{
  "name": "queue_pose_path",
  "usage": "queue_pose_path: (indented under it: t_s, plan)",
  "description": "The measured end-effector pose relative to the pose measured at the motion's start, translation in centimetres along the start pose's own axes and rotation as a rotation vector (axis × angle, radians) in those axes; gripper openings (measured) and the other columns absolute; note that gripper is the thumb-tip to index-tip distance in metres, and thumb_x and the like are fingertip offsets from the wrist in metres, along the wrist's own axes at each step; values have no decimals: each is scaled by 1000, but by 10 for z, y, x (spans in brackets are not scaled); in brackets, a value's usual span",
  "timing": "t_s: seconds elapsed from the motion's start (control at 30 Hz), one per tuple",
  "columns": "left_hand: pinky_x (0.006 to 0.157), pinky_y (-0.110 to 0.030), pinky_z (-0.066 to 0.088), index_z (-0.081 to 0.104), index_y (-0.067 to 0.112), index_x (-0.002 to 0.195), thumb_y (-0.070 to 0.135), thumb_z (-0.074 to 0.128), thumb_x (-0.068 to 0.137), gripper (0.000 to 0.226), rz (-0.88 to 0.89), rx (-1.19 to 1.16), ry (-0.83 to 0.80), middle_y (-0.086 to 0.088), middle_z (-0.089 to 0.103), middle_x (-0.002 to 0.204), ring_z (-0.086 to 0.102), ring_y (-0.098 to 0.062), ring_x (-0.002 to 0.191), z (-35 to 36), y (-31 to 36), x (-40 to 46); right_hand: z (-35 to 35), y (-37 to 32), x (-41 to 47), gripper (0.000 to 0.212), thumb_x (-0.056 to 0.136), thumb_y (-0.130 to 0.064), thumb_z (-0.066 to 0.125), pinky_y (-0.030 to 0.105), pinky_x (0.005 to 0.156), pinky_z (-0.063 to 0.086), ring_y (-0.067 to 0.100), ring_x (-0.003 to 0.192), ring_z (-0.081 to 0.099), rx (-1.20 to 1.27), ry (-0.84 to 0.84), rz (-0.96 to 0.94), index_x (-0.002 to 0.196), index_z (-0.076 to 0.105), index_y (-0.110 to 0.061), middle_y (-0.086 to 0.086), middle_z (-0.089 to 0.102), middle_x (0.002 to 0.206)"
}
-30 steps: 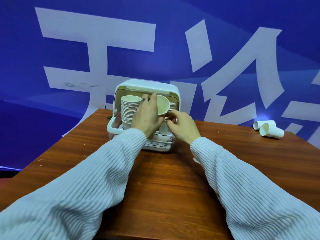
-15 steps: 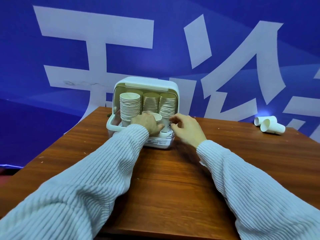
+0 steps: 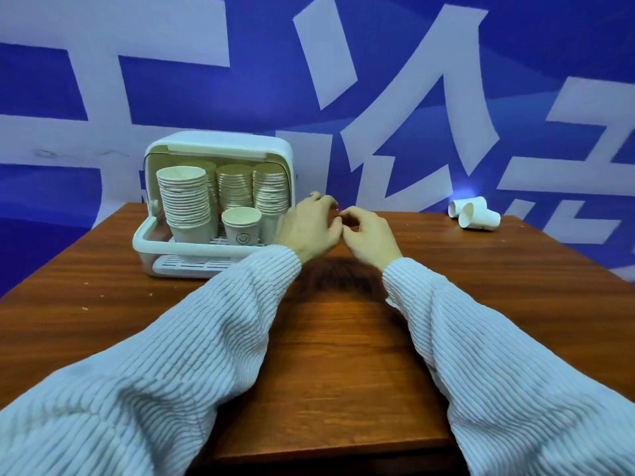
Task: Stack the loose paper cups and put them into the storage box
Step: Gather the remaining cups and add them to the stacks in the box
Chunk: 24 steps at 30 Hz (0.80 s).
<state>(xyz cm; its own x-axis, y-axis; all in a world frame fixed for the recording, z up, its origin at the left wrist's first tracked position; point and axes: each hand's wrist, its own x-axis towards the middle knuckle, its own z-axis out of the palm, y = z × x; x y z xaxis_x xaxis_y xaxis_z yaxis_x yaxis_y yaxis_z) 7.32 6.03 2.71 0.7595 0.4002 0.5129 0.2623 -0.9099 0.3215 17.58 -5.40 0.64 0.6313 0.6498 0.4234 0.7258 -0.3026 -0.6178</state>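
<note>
The white storage box stands at the table's far left, its front open. Inside are tall stacks of paper cups, and a short cup with a smiley face stands upright at the front middle. My left hand hovers just right of the box, fingers loosely curled, holding nothing. My right hand is beside it, fingers relaxed and empty. Two loose white paper cups lie on their sides at the table's far right.
The brown wooden table stretches toward me; its far edge meets a blue banner with large white characters. My pale ribbed sleeves cover the near part of the table.
My left hand set the cup down in the box's front middle and let go. Both hands have drawn back out of the box to its right.
</note>
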Motion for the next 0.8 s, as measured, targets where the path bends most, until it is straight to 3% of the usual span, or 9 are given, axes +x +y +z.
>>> queue_pose_path:
  t_s: [0.2,0.37,0.57,0.7,0.8]
  plan:
    - [84,-35,50,62,23,128,42,56,98,37,-4,-133,-21,2,64,123,64,-20,108,48,52,20,-44,55,-5,23,100,-25,60,29,95,54,7,104,65,-30,49,44,120,70,-24,-11,72,114]
    - [96,-42,55,62,24,132,40,58,98,37,15,-269,-99,2,64,129,64,-19,114,96,103,33,-83,115,-12,20,95,-28,61,34,95,54,6,104,65,-35,142,153,111,71,-32,-17,72,108]
    - [99,-46,53,59,27,135,40,58,97,40,39,-349,-225,3,60,133,63,-20,115,156,153,50,-119,179,-16,25,96,-24,59,32,95,51,9,105,63,34,334,318,119,66,-32,-12,69,113]
    - [96,-42,55,52,31,138,41,61,96,44,7,-461,-248,6,59,134,67,-15,101,196,171,60,-129,229,-3,32,97,-32,59,37,96,51,16,113,58,-124,453,363,130,61,-32,-6,61,125]
    - [95,-42,55,48,35,140,42,61,95,48,-14,-508,-236,9,59,130,68,-10,93,215,170,68,-136,263,26,36,97,-40,58,39,111,39,21,135,44,-310,427,402,132,64,-35,-2,49,144]
